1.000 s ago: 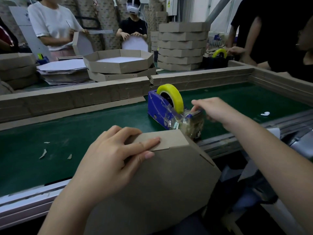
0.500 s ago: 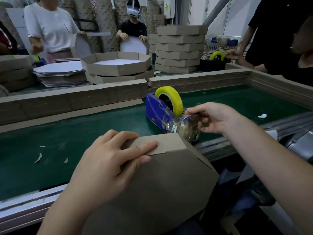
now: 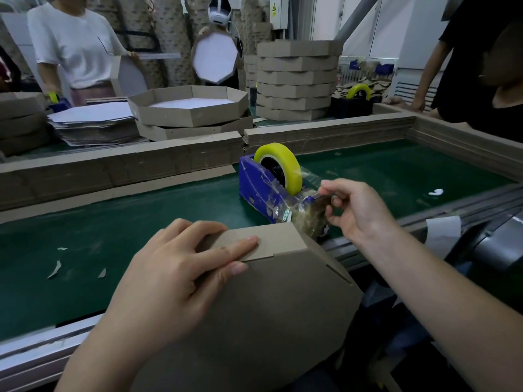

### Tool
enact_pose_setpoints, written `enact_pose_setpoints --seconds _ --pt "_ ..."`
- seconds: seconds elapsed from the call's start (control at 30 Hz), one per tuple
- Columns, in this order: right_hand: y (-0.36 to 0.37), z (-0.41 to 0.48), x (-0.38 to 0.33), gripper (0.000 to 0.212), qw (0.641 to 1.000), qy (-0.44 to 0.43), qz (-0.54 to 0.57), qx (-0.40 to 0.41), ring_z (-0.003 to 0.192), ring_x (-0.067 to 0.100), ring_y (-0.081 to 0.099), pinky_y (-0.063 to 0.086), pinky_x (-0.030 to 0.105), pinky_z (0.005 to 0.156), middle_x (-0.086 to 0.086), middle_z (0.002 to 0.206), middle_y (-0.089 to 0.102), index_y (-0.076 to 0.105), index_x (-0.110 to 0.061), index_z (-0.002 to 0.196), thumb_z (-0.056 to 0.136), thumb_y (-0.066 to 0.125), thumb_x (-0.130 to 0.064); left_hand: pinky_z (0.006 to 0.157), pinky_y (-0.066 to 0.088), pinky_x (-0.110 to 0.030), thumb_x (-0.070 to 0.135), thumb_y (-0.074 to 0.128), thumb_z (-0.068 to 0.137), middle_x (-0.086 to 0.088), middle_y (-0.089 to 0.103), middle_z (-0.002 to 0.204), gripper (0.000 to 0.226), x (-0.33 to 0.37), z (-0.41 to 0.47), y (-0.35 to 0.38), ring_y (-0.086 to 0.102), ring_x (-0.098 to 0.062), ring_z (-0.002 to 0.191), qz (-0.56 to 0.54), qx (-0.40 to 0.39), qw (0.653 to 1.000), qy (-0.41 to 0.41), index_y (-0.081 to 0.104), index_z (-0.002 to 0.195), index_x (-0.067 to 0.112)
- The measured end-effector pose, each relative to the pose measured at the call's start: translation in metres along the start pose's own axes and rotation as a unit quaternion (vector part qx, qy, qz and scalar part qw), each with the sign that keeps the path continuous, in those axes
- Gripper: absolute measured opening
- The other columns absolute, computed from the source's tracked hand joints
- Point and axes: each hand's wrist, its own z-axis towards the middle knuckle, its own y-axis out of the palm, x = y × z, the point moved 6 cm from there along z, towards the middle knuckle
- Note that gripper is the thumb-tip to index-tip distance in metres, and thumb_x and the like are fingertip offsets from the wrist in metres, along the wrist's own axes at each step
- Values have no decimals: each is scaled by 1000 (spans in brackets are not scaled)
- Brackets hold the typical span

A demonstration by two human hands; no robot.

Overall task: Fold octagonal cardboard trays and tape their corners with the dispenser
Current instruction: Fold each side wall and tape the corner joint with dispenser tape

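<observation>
**We draw tape for a tray corner at the belt's edge**

Our left hand (image 3: 175, 278) presses flat, straight fingers on the folded flaps of the brown octagonal tray (image 3: 268, 306), which is tilted up at the near edge of the green belt (image 3: 113, 222). Our right hand (image 3: 356, 210) pinches the free end of the clear tape (image 3: 310, 176) drawn from the blue dispenser (image 3: 254, 182) just beyond the tray. We judge this corner folded but not yet taped, and we see no tape on the tray's visible corners, so its taping seems barely begun. Beyond the cardboard wall (image 3: 113, 168), a stack of finished trays (image 3: 297, 80) and a pile of flat blanks (image 3: 93, 120) suggest much done and more waiting.
</observation>
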Motion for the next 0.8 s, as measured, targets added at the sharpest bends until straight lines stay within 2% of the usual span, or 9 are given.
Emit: enact_pose_setpoints --seconds 0.13,0.33,0.5,0.57,0.63,0.7,0.77,0.8 --pt "-2 -6 6 40 998 -56 36 -16 53 3 47 42 24 65 -7 52 55 65 -16 43 81 58 -2 69 52 -41 50 39 94 4 66 111 39 -1 0 0 59 -24 90 -4 1 1000 -1 66 121 39" --pt "-12 -10 15 51 991 -91 96 -25 53 8 48 45 29 71 -1 55 42 46 -18 41 84 45 9 71 52 -41 51 38 94 5 65 112 40 0 2 3 58 -23 90 -1 -9 1000 1 65 122 41" --pt "-15 -12 16 44 990 -114 66 -45 65 13 44 44 33 78 3 64 37 40 -15 43 79 47 9 72 52 -42 51 40 93 6 65 113 39 -1 3 2 58 -23 93 -10 -10 1000 -2 64 122 42" --pt "-22 -15 14 44 989 -141 -3 -40 68 14 44 45 34 79 3 68 37 43 -10 46 83 51 12 73 52 -42 51 41 92 8 65 113 39 0 3 2 59 -22 93 -18 -5 1000 -3 65 121 40" --pt "-29 -19 5 35 959 -211 -191 -7 68 11 45 43 24 75 2 71 40 50 -3 52 83 63 6 73 52 -43 51 43 91 10 65 112 40 0 3 1 59 -21 92 -35 7 999 -7 68 119 36" --pt "-29 -25 -6 28 892 -273 -358 29 64 6 43 36 13 64 1 73 42 60 -6 57 80 74 -6 73 52 -43 50 45 90 12 66 111 39 1 2 -1 61 -21 93 -45 21 999 -7 72 112 31" --pt "-27 -30 -15 26 837 -323 -437 60 62 7 42 35 15 59 0 72 41 63 -12 57 79 76 -12 72 52 -43 50 47 89 14 65 110 37 1 2 -2 61 -20 94 -44 29 999 -5 73 103 29" --pt "-24 -34 -19 25 815 -343 -462 73 62 8 42 38 20 59 -1 72 40 63 -12 58 79 76 -14 72 52 -43 50 47 89 15 65 110 35 2 2 -2 61 -20 93 -44 31 999 -4 72 100 28"
